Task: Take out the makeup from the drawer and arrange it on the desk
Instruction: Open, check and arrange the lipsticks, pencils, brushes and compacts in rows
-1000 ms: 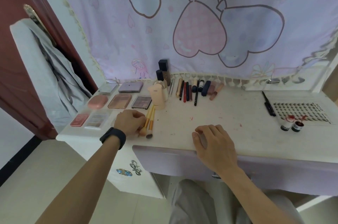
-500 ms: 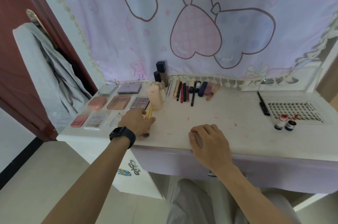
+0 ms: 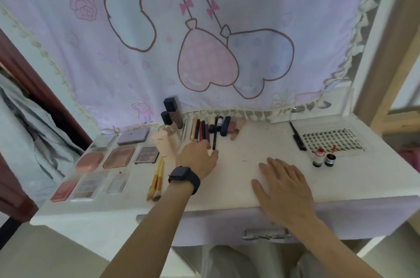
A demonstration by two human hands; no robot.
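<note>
Hanging behind everything is the pale curtain [image 3: 204, 16] with its two heart balloons, its fringe reaching the back of the white desk [image 3: 261, 139]. Under the desk's front edge sits the lilac drawer [image 3: 216, 227], with its metal handle [image 3: 266, 234] just below my right wrist.

My right hand [image 3: 284, 184] lies flat on the desk near the front edge, palm down, fingers spread, holding nothing. My left hand [image 3: 195, 157], with a dark watch [image 3: 184, 176] on the wrist, reaches toward the back with loose, nearly straight fingers and an empty grip. Its fingertips are at the near ends of the pencils and tubes [image 3: 204, 130] lined up side by side, though I can't tell whether they touch.

The makeup is all on the desk:
- The palettes [image 3: 119, 157] are set in rows at the left.
- A lash tray [image 3: 331, 139] is at the right.
- A pink bottle [image 3: 162, 143] stands beside my left hand.
- Two brushes [image 3: 156, 177] lie together just left of my wrist.
- Two small red-capped bottles [image 3: 322, 159] stand in front of the tray.
</note>
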